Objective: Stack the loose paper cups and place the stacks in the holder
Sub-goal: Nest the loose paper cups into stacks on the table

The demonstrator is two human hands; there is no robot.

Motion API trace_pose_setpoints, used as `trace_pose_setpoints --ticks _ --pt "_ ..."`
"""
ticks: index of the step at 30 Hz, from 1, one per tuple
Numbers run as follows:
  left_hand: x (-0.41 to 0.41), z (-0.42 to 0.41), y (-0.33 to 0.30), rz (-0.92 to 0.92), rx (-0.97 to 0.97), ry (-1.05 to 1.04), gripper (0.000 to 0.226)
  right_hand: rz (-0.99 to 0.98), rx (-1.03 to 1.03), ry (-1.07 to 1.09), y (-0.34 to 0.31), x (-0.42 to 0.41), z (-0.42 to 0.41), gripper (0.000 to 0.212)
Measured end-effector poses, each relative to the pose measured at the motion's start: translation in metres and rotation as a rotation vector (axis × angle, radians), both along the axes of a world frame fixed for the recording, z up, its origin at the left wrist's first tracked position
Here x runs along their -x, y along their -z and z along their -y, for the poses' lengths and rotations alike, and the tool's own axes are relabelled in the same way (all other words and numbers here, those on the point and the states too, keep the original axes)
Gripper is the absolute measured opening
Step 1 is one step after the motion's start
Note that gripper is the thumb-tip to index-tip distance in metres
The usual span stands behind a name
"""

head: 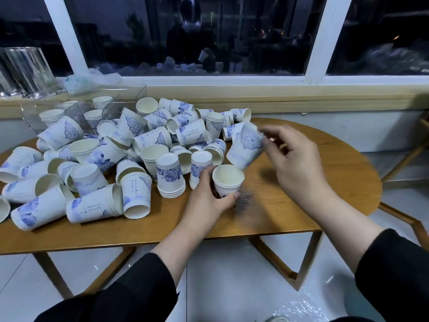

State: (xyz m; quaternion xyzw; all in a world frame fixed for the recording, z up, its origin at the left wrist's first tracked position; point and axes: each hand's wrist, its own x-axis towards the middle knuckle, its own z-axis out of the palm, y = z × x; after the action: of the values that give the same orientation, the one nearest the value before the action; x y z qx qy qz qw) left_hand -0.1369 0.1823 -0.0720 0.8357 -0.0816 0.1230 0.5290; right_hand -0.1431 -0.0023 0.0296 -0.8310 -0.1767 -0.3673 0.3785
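Observation:
A heap of white paper cups with blue flower prints (130, 145) covers the left and middle of the wooden table (325, 173). My left hand (209, 198) grips an upright short stack of cups (228, 180) standing on the table. Just above and to the right of it, my right hand (292, 159) holds a single tilted cup (247, 145), blurred by motion. A clear plastic holder (76, 105) at the back left has a few short cup stacks (51, 116) in its compartments.
An upside-down stack (170, 175) and another inverted cup (200, 166) stand just left of my left hand. Clear glass vessels (25, 68) and crumpled plastic wrap (92, 79) sit on the window sill. The table's right part is bare wood.

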Motion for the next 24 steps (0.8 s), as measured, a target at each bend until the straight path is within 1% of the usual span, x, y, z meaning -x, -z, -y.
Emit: trace_pose_setpoints --ticks 3,6,9,12,14,17,19,21,22,24 --pt "0.000 0.000 0.001 -0.013 0.017 0.013 0.072 0.003 0.183 -0.025 0.011 0.005 -0.005 0.018" --pt "0.001 0.001 -0.001 -0.021 0.010 0.044 0.067 -0.032 0.229 -0.053 0.017 0.007 -0.012 0.017" --pt "0.002 0.002 -0.005 -0.018 -0.010 0.052 0.071 -0.136 0.257 -0.087 0.019 0.009 -0.019 0.019" --pt "0.003 0.002 -0.006 -0.015 -0.030 0.053 0.073 -0.280 0.386 -0.051 0.033 0.012 -0.023 0.022" --pt "0.004 0.002 -0.006 -0.007 -0.017 0.056 0.070 -0.303 0.407 -0.039 0.041 0.016 -0.021 0.025" --pt "0.006 0.005 -0.010 0.014 0.005 0.114 0.065 -0.385 0.360 -0.079 0.041 0.022 -0.016 0.025" --pt "0.007 0.012 -0.013 0.018 0.030 0.171 0.068 -0.354 0.324 -0.067 0.035 0.025 -0.011 0.020" --pt "0.007 0.021 -0.015 0.024 0.070 0.211 0.077 -0.263 0.274 -0.015 0.021 0.028 -0.002 0.014" --pt "0.007 0.024 -0.015 0.047 0.054 0.205 0.079 -0.199 0.251 0.021 0.010 0.029 0.006 0.013" --pt "0.007 0.028 -0.017 0.122 -0.058 0.136 0.071 -0.057 0.232 0.116 -0.015 0.031 0.026 0.013"
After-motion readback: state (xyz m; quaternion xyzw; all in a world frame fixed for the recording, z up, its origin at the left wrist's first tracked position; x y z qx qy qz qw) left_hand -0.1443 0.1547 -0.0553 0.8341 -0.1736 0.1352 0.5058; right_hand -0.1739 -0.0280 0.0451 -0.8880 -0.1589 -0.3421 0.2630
